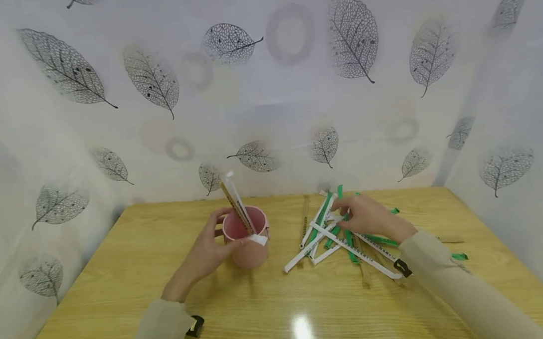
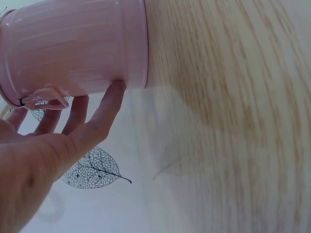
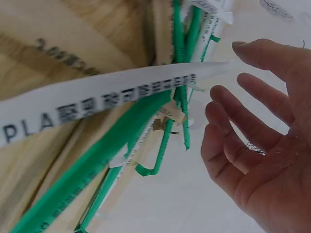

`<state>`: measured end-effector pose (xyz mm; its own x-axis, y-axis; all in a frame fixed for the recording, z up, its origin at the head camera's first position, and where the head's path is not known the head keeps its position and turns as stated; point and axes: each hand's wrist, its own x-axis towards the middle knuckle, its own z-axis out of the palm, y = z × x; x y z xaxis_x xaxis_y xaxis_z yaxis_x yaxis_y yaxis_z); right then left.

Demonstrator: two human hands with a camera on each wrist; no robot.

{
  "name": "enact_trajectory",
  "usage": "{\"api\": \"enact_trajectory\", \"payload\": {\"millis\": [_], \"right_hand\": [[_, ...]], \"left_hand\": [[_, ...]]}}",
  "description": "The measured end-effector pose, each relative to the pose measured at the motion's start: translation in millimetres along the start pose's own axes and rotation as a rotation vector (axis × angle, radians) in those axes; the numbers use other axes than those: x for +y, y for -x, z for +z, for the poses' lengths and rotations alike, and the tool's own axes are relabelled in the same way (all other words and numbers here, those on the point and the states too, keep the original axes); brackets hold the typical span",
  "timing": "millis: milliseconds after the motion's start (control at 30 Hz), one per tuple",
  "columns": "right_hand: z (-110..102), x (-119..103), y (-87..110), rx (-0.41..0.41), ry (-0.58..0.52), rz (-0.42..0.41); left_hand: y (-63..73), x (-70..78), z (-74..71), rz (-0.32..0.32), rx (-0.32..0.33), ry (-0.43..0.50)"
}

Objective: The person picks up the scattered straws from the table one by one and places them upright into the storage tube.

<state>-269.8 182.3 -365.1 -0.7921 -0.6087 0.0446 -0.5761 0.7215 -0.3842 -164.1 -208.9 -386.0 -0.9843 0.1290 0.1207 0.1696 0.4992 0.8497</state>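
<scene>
My left hand (image 1: 211,246) holds a small pink bucket (image 1: 250,255) from its left side, thumb at the front and fingers on the far side. Fingertips touch the wall of the bucket (image 2: 73,53) below its side loop in the left wrist view. A brown and a white paper-wrapped straw (image 1: 237,193) lean out of the top. Above a loose pile of wrapped straws is my right hand (image 1: 365,216). In the right wrist view its fingers are loosely bent with nothing between them, near the end of a white wrapped straw (image 3: 97,92). A green wrapped straw (image 3: 92,170) crosses beneath.
The pile mixes white, green and brown wrapped straws, including a white one (image 1: 369,261) lying across the front and a green one (image 1: 459,256) at the right. Behind the wooden table (image 1: 123,284) hangs a leaf-patterned sheet (image 1: 269,99).
</scene>
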Motion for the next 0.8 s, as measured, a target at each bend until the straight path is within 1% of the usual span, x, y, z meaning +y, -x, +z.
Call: {"api": "enact_trajectory", "payload": {"millis": [100, 200, 333, 433, 533, 667, 800], "right_hand": [[5, 2, 2.4, -0.003, 0.040, -0.029], [9, 6, 2.8, 0.018, 0.067, -0.065], [12, 8, 2.3, 0.051, 0.085, -0.088], [12, 8, 2.7, 0.069, 0.068, -0.083], [10, 6, 3.5, 0.091, 0.022, -0.063], [5, 2, 2.8, 0.169, -0.027, -0.081], [-3, -4, -0.9, 0.307, -0.008, -0.161]], "left_hand": [[0.3, -0.6, 0.4, 0.003, -0.003, 0.005], [0.2, -0.9, 0.5, 0.006, -0.003, 0.005], [0.1, 0.0, 0.5, 0.006, 0.001, 0.004], [0.2, 0.5, 0.6, 0.011, 0.005, 0.001], [0.3, 0.5, 0.7, 0.015, 0.007, -0.004], [0.3, 0.1, 1.0, 0.010, 0.008, -0.011], [-0.1, -0.1, 0.7, 0.003, 0.005, -0.008]]}}
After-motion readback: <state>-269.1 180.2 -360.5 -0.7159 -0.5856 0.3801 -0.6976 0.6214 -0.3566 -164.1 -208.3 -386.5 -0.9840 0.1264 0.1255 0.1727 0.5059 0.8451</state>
